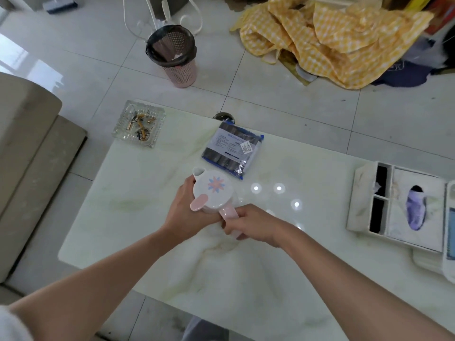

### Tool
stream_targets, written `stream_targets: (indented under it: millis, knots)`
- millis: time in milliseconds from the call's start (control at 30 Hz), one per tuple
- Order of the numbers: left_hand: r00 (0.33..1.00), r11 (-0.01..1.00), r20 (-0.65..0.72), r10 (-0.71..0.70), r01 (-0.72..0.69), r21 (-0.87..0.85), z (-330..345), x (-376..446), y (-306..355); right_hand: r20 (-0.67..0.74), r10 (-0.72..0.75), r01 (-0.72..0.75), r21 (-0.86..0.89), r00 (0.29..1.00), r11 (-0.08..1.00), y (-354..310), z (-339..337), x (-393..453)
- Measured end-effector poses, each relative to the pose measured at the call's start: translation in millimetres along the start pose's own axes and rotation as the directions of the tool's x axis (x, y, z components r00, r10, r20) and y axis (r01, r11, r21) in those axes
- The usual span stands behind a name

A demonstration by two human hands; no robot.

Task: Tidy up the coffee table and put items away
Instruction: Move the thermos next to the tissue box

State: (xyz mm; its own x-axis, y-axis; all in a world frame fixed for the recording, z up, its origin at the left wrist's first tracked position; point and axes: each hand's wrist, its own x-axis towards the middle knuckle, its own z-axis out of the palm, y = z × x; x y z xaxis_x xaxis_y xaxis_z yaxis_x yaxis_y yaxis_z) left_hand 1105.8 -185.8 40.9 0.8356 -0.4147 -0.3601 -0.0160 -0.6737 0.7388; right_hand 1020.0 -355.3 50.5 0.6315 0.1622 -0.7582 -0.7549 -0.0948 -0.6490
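A clear pitcher with a white flower-printed lid [213, 190] and a pink handle stands in the middle of the pale marble coffee table [147, 183]. My left hand [183, 212] wraps around the pitcher's left side. My right hand [248, 223] grips its pink handle on the near right. A dark pack of rolled bags [232, 148] lies just beyond the pitcher. A glass ashtray [138, 123] with cigarette butts sits at the table's far left corner. A white tissue box organiser [396, 207] rests at the table's right end.
A pink waste bin [176, 55] with a black liner stands on the tiled floor beyond the table. A yellow checked cloth [339, 35] is heaped at the far right. A beige sofa [27, 156] runs along the left. A white device [449, 232] pokes in at the right edge.
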Motion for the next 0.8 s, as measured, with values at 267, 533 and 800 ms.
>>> stream_targets:
  millis: [267,533,800]
  knots:
    - [0.945,0.966,0.207,0.252,-0.259,0.01,86.3,20.5,76.6,-0.134,-0.031,0.066,0.263,0.99,0.962,59.6,-69.5,-73.6]
    - [0.843,0.915,0.436,0.316,-0.392,0.095,180.1,92.7,153.9,-0.611,0.102,0.231,0.441,0.785,0.867,98.7,-126.1,-81.3]
    - [0.812,0.903,0.465,0.353,-0.425,0.056,219.4,109.3,191.9,-0.682,0.185,0.348,0.564,0.707,0.748,106.5,-158.3,-71.7]
